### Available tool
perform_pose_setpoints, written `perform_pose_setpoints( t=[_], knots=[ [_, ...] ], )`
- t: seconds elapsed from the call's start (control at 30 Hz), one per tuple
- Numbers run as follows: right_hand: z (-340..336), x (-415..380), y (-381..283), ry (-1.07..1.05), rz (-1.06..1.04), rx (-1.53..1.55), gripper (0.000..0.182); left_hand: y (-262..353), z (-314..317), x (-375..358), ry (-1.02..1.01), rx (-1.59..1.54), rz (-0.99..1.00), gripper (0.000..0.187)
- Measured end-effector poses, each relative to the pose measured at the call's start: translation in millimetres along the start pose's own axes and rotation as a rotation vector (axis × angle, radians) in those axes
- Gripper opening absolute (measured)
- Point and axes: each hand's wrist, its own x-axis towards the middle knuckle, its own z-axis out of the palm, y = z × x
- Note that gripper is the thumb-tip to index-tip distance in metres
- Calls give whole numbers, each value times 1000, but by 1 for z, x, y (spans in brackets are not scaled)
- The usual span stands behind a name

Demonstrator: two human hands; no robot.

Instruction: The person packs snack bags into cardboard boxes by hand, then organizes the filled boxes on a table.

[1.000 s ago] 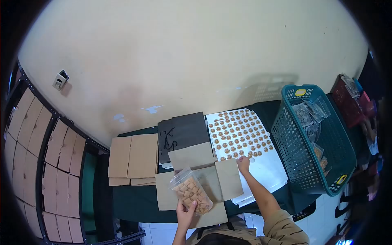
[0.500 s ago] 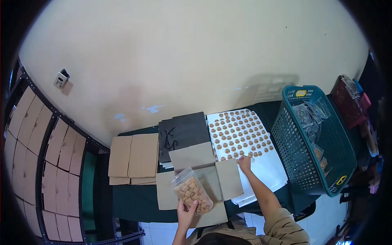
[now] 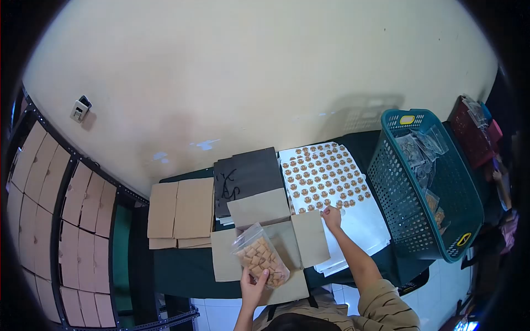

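My left hand (image 3: 252, 287) grips the lower edge of a clear plastic bag (image 3: 261, 256) full of small, light-brown, pillow-shaped pieces. The bag is tilted over an open cardboard box (image 3: 287, 243) with its flaps spread outward. My right hand (image 3: 332, 218) is closed, fingertips together, at the lowest row of round brown stickers on a white sticker sheet (image 3: 353, 226). Whatever lies between those fingertips is too small to make out. The sheet rests on a stack of similar sheets, right of the box.
Flattened cardboard boxes (image 3: 179, 209) lie at the left of the dark green-covered table. A black folder-like board (image 3: 251, 174) is behind the open box. At right stands a green basket (image 3: 386, 204) holding several clear packets. Shelves with cardboard boxes (image 3: 77, 243) line the left.
The view has shifted slightly. My left hand keeps its hold on the bag, and my right hand stays at the sticker sheet with its fingers moving only a little.
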Motion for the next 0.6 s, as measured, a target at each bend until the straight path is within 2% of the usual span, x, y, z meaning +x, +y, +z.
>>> perform_pose_setpoints(
  t=[0.3,0.4,0.47,0.5,0.57,0.6],
  knots=[
    [-26,-6,-12,-92,71,26,18,-1,3,1,-19,-107,18,37],
    [-35,-8,-11,-68,-9,157,12,-5,3,3,-25,-123,16,36],
    [-38,-9,-5,-100,-110,406,12,-4,5,5,-78,-137,43,37],
    [-53,-12,-20,-97,-113,402,12,-2,7,6,-80,-142,45,37],
    [-86,-20,-51,-221,273,703,9,1,12,8,-101,-139,79,37],
    [-95,-20,-54,-279,212,789,8,2,14,10,-101,-145,84,37]
  ],
)
